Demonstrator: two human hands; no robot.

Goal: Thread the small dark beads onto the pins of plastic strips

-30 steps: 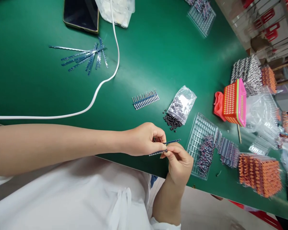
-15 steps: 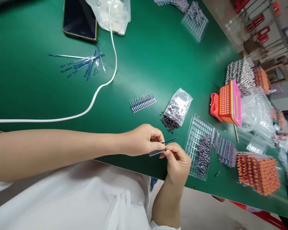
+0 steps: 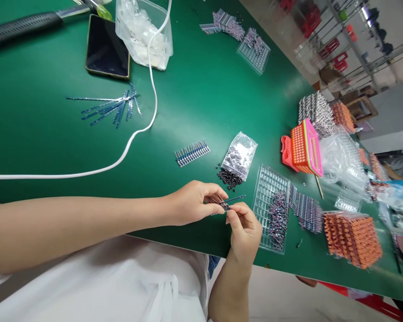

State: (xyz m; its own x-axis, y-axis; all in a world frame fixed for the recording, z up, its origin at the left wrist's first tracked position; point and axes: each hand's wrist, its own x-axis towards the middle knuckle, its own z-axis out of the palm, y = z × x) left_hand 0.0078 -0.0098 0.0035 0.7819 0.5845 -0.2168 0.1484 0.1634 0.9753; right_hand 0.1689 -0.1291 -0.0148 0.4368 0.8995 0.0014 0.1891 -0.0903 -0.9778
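Observation:
My left hand (image 3: pixel 195 202) is closed on a small strip of parts (image 3: pixel 224 205) with thin wire legs. Beside it, the fingertips of my right hand (image 3: pixel 245 226) pinch the same strip's right end. A thin blue strip (image 3: pixel 235 198) lies just above the fingertips. Another strip with upright wire legs (image 3: pixel 192 153) rests on the green table beyond my left hand. Small black beads (image 3: pixel 230 178) are heaped at the mouth of a clear bag (image 3: pixel 240 155). To the right, a clear tray (image 3: pixel 267 192) holds many wired pieces.
A white cable (image 3: pixel 130 138) crosses the green table (image 3: pixel 201 98). Blue strips (image 3: pixel 116 107), a phone (image 3: pixel 107 47) and a plastic tub (image 3: pixel 166 40) lie at the left. Baskets (image 3: pixel 302 145) and orange stacks (image 3: pixel 352 239) stand right.
The camera view has shifted, showing more of the table's far side. Between my fingers the held strip has turned, its wire legs now showing; both hands stay together.

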